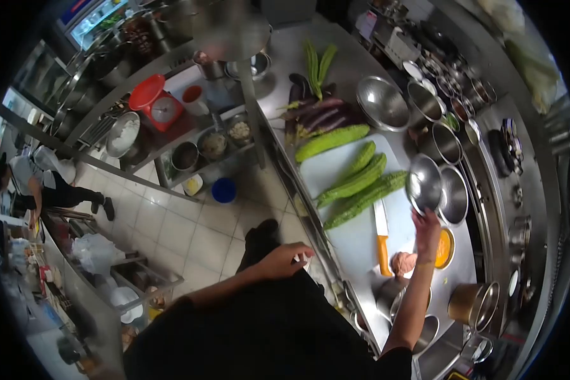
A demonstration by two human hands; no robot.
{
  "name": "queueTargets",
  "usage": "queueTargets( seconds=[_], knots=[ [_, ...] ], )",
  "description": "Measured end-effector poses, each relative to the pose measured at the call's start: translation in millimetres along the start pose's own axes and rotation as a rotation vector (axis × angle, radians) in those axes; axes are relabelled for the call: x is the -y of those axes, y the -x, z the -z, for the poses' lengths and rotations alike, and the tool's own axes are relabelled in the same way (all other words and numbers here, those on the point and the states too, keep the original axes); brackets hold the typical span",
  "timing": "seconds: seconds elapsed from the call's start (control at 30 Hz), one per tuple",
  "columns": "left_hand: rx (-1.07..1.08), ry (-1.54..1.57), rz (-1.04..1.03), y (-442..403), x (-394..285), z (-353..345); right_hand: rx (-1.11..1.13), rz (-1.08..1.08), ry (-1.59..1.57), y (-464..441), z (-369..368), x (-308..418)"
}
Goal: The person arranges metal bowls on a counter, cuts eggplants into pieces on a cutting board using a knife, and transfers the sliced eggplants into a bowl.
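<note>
My right hand (428, 229) grips the near rim of a shiny metal bowl (424, 180), tilted above the right side of a white cutting board (354, 250). Another metal bowl (455, 196) is just beside it. Several long, bumpy green gourds (351, 180) lie across the board. A knife (381, 237) with an orange-yellow handle rests there, near a pinkish lump of raw meat (403, 263). Below my right hand is a bowl of orange liquid (444, 248). My left hand (285, 261) hangs in front of my body, fingers loosely curled and apart from the thumb, holding nothing visible.
Eggplants (323, 117) and slender green ridged gourds (320, 66) lie behind the board, beside a perforated metal bowl (383, 102). On the left stand a red scale (158, 104) and a blue bucket (223, 190). Another person (35, 180) is at the far left.
</note>
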State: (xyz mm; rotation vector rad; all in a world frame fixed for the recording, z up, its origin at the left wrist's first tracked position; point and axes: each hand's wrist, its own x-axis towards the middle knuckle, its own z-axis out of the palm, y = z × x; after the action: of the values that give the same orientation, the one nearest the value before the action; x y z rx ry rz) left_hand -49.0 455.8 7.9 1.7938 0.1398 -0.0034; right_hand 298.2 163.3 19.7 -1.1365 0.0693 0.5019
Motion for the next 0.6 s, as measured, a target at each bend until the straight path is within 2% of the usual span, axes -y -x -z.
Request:
queueTargets(
  seconds=[0.1, 0.13, 0.17, 0.2, 0.27, 0.33, 0.37, 0.43, 0.47, 0.5, 0.53, 0.6],
  knots=[
    [-0.074, -0.058, -0.002, 10.7, 13.5, 23.9, 0.172, -0.035, 0.105, -64.4, -127.2, -16.8],
    [-0.137, -0.074, 0.031, 15.0, 18.1, 37.4, 0.3, 0.039, 0.092, -95.8, -163.1, -29.4],
    [-0.223, 0.025, 0.077, 19.0, 19.4, 54.0, 0.282, 0.017, 0.106, -118.3, -204.7, -36.5],
    [-0.245, 0.035, 0.077, 21.8, 29.6, 71.3, 0.291, 0.058, 0.116, -150.8, -236.9, -51.2],
    [-0.431, 0.072, 0.155, 27.5, 54.2, 108.7, 0.278, 0.079, 0.131, -200.8, -312.1, -73.4],
    [-0.597, 0.051, 0.085, 24.1, 71.2, 158.0, 0.283, -0.003, 0.15, -233.0, -380.0, -94.0],
    [-0.704, 0.131, 0.178, 17.8, 82.8, 181.1, 0.292, -0.016, 0.166, -247.9, -410.8, -105.9],
    [-0.791, 0.281, 0.126, -11.6, 86.6, 252.5, 0.262, 0.011, 0.239, -271.6, -456.4, -135.4],
    [-0.797, 0.318, 0.019, -33.0, 80.0, 287.2, 0.258, -0.002, 0.247, -276.0, -472.6, -148.9],
    [-0.797, 0.35, -0.095, -63.2, 72.5, 320.4, 0.353, -0.08, 0.25, -279.0, -488.5, -159.0],
    [-0.819, 0.446, -0.11, -101.8, 87.2, 346.9, 0.445, -0.155, 0.251, -285.0, -500.8, -165.1],
    [-0.849, 0.718, 0.036, -166.4, 91.8, 391.6, 0.452, -0.154, 0.289, -310.8, -500.2, -193.2]
  ],
)
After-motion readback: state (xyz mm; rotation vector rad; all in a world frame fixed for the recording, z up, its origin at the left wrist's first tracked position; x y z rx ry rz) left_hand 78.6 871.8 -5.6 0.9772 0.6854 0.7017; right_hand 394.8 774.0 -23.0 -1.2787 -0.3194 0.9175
